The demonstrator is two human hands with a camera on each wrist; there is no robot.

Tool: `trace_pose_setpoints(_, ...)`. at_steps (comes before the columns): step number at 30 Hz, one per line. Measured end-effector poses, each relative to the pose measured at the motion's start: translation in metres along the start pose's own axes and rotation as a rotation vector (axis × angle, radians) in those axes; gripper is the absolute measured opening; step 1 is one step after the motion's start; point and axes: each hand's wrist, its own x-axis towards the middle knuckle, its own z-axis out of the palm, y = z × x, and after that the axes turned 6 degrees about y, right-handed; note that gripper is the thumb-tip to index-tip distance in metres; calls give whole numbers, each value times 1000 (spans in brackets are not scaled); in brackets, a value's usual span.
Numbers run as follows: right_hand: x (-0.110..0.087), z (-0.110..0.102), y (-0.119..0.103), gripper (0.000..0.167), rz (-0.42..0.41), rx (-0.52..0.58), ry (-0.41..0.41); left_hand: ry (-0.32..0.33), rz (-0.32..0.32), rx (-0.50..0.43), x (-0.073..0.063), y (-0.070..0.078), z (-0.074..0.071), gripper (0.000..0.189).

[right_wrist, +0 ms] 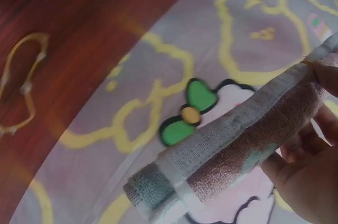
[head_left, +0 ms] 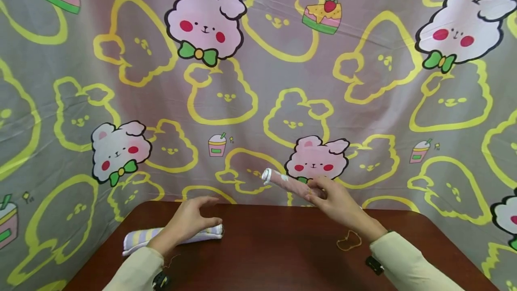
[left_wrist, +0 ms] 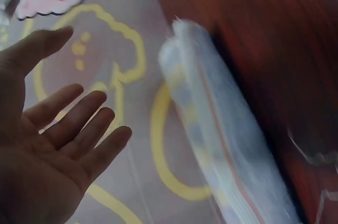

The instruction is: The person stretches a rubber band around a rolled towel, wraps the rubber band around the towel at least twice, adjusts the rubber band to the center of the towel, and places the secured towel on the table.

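My right hand grips a rolled pink towel near one end and holds it raised above the table. In the right wrist view the rolled towel shows a whitish edge along its length, and a thin yellowish band sits by the thumb. My left hand has its fingers apart and slightly bent, with nothing between them. Behind and below it a second rolled towel, striped white, lavender and yellow, lies on the table. That striped towel is apart from the fingers in the left wrist view.
A loose tan rubber band lies on the dark red-brown table, near my right wrist. A thin string-like loop lies by my left wrist. Behind the table's far edge hangs a grey curtain printed with bunnies.
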Motion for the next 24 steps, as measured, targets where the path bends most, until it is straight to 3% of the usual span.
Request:
trace_pose_setpoints(4, -6, 2, 17, 19, -60, -108, -14, -77, 52, 97, -2, -18, -3, 57)
trace_pose_setpoints(7, -10, 5, 31, 19, -112, -184, -41, -134, 57, 182, -3, -32, -7, 60)
trace_pose_setpoints(12, -14, 9, 51, 22, -119, -234, -86, -188, 17, 297, -4, -54, -14, 59)
trace_pose_setpoints(17, -20, 11, 70, 19, -101, -275, -133, -187, 22, 361, -6, -65, -14, 49)
trace_pose_setpoints(24, -28, 14, 93, 15, -78, -290, -184, -134, 23, 395, -10, -67, -5, 47)
